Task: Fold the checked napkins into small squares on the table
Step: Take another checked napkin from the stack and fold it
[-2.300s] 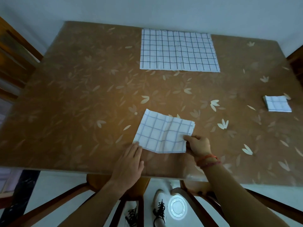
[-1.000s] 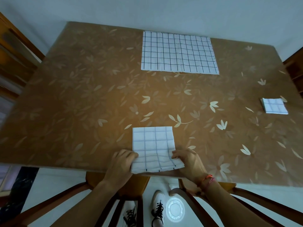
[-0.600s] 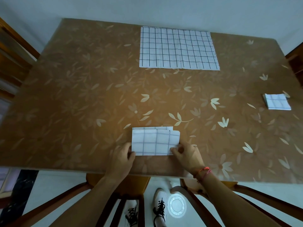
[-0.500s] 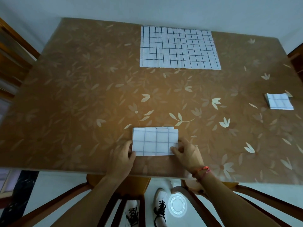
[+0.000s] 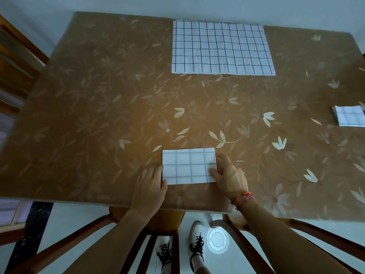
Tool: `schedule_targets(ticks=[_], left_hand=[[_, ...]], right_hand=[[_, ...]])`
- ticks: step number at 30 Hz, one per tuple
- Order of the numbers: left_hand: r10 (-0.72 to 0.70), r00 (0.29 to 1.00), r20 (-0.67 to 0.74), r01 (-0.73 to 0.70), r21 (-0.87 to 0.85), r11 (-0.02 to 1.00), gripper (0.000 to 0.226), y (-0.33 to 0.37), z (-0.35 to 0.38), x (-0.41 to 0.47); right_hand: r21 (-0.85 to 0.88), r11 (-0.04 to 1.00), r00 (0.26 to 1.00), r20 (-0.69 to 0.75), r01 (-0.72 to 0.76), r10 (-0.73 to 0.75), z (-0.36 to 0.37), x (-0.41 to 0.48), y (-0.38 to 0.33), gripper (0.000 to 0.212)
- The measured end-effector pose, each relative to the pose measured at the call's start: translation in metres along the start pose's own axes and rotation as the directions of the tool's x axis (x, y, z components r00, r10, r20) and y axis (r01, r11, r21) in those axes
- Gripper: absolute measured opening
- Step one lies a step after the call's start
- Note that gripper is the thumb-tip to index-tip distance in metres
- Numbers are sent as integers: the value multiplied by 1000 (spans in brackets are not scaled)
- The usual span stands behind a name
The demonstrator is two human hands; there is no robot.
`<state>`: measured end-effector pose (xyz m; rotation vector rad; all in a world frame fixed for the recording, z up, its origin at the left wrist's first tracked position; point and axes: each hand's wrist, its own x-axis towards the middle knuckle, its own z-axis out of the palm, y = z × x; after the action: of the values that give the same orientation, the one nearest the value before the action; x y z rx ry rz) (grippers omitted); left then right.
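A checked napkin, folded into a flat rectangle, lies near the front edge of the brown flowered table. My left hand rests flat on the table at the napkin's left edge, its thumb touching the lower left corner. My right hand lies at the right edge, thumb pressing on the cloth and fingers stretched alongside. An unfolded checked napkin lies spread at the far edge. A small folded square napkin sits at the far right.
A wooden chair stands at the table's left side. Another chair is under the front edge below my arms, with my shoes on the white floor. Wall runs right behind the table.
The napkin's near half was folded away over the far half, turning a square into a rectangle. Its layers were then lined up. Both hands stayed at the side edges.
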<state>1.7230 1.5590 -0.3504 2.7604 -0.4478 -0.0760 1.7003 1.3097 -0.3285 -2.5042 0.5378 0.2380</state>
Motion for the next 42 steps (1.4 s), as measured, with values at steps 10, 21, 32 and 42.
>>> schedule_targets(ticks=[10, 21, 32, 42], left_hand=[[423, 904, 63, -427, 73, 901, 43, 36, 4, -28], [280, 916, 289, -330, 142, 933, 54, 27, 7, -36], [215, 920, 329, -284, 180, 942, 55, 2, -5, -44], [196, 921, 338, -271, 191, 943, 57, 5, -2, -44]], right_hand=[[-281, 791, 832, 55, 544, -552, 28, -53, -16, 52], [-432, 638, 770, 333, 637, -544, 47, -68, -6, 64], [-539, 681, 867, 262, 496, -425, 19, -70, 36, 69], [-407, 792, 891, 209, 455, -404, 11, -64, 24, 59]])
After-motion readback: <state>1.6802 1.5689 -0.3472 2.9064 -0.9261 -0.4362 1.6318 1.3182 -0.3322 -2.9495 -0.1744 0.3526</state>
